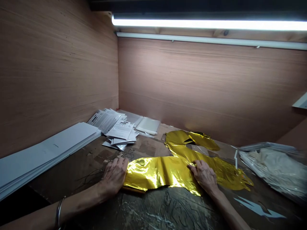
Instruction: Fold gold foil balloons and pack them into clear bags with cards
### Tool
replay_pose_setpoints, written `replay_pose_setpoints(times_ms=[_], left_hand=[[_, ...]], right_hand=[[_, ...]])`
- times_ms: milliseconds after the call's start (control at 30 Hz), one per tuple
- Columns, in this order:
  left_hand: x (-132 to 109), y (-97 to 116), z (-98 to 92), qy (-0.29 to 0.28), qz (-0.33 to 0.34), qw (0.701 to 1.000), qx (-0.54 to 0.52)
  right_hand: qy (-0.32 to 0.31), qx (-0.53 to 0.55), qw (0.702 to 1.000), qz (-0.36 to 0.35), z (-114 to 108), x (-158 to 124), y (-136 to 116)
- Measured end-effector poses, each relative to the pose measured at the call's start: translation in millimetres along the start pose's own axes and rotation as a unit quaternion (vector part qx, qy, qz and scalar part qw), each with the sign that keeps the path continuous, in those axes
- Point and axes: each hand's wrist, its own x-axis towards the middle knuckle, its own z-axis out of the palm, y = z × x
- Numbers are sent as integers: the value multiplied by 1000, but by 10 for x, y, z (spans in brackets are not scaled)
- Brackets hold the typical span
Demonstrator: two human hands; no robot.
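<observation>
A crumpled gold foil balloon [165,172] lies flat on the dark, scuffed work surface [153,207], its long body bending away to the far right. My left hand [114,175] is curled over the balloon's near left end. My right hand [202,175] presses into the foil further along, its fingertips gathering a fold. A rounded gold lobe [192,139] lies beyond my right hand, folded over on itself. No other person's hands appear.
Printed leaflets [120,129] lie in a loose pile at the back, beside clear plastic sleeves [148,125]. A long stack of white sheets [48,153] runs along the left wooden wall. A plastic bag [275,169] sits at the right, and a silver scrap [259,208] lies near it.
</observation>
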Motion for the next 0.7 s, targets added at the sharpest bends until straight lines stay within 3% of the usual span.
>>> replay_pose_setpoints(times_ms=[67, 100, 167, 233, 300, 367, 500, 700], left_hand=[[-42, 45, -43, 46, 109, 993, 2], [-65, 69, -68, 42, 185, 982, -10], [-118, 105, -101, -18, 327, 944, -45], [-172, 113, -94, -90, 391, 913, -74], [-212, 98, -54, -130, 393, 906, -88], [-230, 77, -4, -141, 387, 906, -96], [-227, 64, 50, -136, 393, 903, -106], [-233, 55, 65, -121, 402, 900, -117]], right_hand=[[18, -20, 1000, 5, 33, 12, -30], [26, -26, 999, 8, 43, 9, -44], [41, -36, 998, 21, 37, -20, -51], [59, -37, 994, 78, -9, -79, -11], [51, -14, 983, 173, -89, -166, 72], [-10, 30, 968, 249, -182, -264, 159], [-132, 118, 944, 279, -313, -393, 167], [-97, 161, 933, 308, -279, -361, -80]])
